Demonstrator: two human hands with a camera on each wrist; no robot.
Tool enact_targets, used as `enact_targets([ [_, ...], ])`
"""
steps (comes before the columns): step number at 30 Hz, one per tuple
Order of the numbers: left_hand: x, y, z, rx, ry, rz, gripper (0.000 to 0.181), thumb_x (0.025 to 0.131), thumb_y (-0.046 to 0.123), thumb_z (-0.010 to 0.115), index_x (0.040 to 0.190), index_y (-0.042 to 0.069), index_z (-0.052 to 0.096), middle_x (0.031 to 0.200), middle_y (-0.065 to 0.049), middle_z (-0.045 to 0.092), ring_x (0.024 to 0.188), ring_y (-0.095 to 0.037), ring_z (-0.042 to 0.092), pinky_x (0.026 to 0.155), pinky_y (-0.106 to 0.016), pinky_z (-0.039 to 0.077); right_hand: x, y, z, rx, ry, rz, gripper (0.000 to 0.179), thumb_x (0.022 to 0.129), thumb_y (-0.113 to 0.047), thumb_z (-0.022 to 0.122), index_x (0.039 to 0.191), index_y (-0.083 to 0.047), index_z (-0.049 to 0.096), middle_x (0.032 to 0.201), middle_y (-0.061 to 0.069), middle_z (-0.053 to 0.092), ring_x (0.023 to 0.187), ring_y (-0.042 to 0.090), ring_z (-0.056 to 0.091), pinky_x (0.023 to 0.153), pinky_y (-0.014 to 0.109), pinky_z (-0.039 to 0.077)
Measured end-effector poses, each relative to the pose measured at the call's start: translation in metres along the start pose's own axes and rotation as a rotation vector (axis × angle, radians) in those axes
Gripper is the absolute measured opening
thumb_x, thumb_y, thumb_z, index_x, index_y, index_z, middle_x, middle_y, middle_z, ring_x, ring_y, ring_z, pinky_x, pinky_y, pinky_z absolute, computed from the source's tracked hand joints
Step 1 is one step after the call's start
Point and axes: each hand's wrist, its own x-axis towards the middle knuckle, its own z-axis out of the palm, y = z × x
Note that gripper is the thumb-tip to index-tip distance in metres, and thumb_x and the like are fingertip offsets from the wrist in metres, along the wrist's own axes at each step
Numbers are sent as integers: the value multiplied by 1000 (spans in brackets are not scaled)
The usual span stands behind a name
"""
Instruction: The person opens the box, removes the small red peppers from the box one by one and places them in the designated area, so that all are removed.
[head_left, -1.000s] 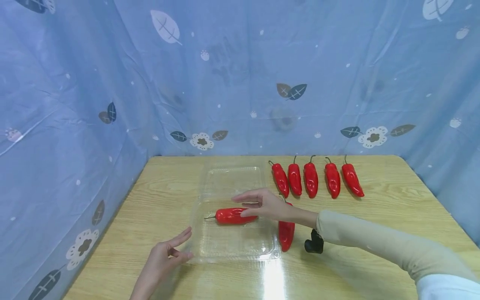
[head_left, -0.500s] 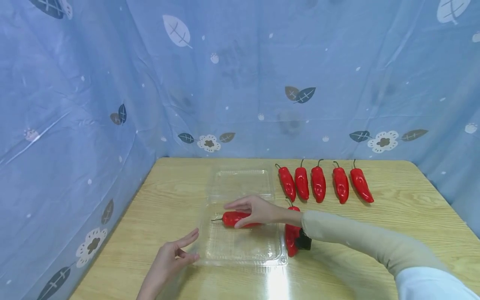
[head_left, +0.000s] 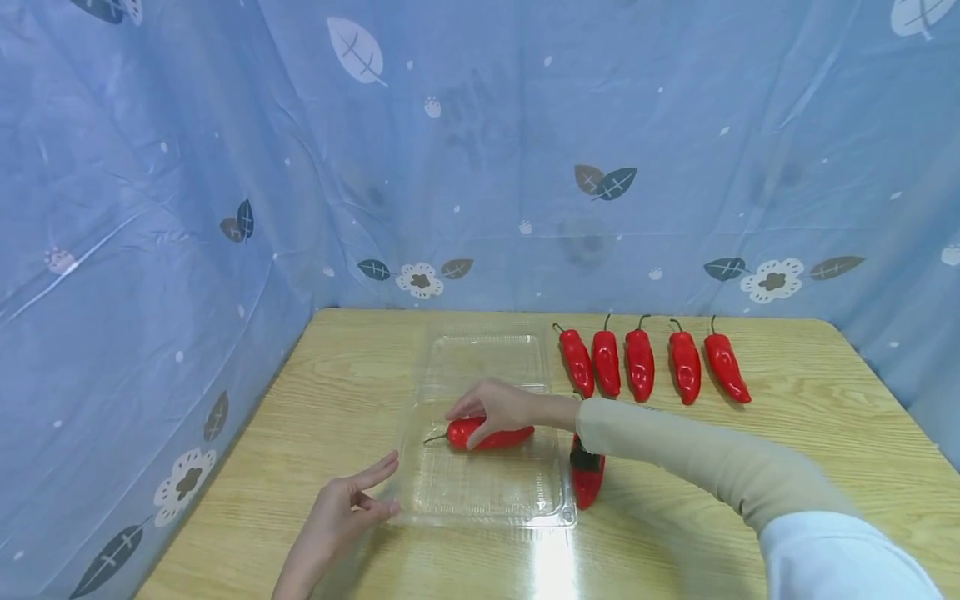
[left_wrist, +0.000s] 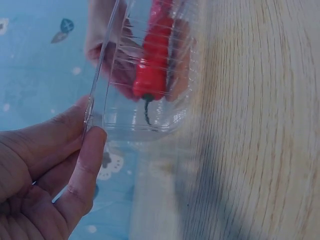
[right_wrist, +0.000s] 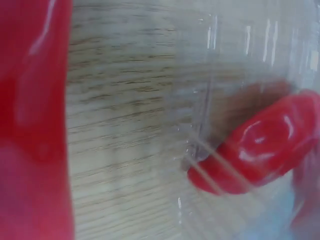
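A clear plastic clamshell box [head_left: 487,498] lies on the table with its lid [head_left: 487,358] folded back. In its base a red chili pepper [head_left: 513,437] lies crosswise, stem to the left. My right hand [head_left: 498,406] reaches over from the right and grips this pepper, fingers on the far side and thumb on the near side. The left wrist view shows my left hand [left_wrist: 55,175] pinching the box's left rim [left_wrist: 95,90] between thumb and finger. Another red pepper [head_left: 587,487] lies just right of the box, partly hidden by my right sleeve and a black wrist device [head_left: 585,458].
Several more red peppers [head_left: 640,367] stand in a row at the back right, stems away from me. The wooden table [head_left: 787,400] ends at a blue patterned curtain [head_left: 480,167] behind and at the sides.
My right hand has moved left and down from above the pepper, and its fingers have closed round it. My left hand stays at the box's rim. The head view has shifted slightly.
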Motion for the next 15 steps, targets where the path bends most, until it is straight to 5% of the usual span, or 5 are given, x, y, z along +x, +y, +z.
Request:
enact_targets([
  [5,0,1,2,-5,10,-17,54,80,10,75,129,-4,56,139,-16,49,58,-6,51,56,-21,47,1,-2,4,-257,-7,-52,39,80,-15,79,115,-2,69,110,7,71,103,14,63,85,20,45],
  [15,-1,3,3,-14,19,-26,52,81,8,75,128,-5,57,138,-16,49,58,-6,50,60,-20,49,-2,-4,8,-346,-71,14,59,75,-24,83,125,-2,62,113,6,69,91,5,60,78,17,45],
])
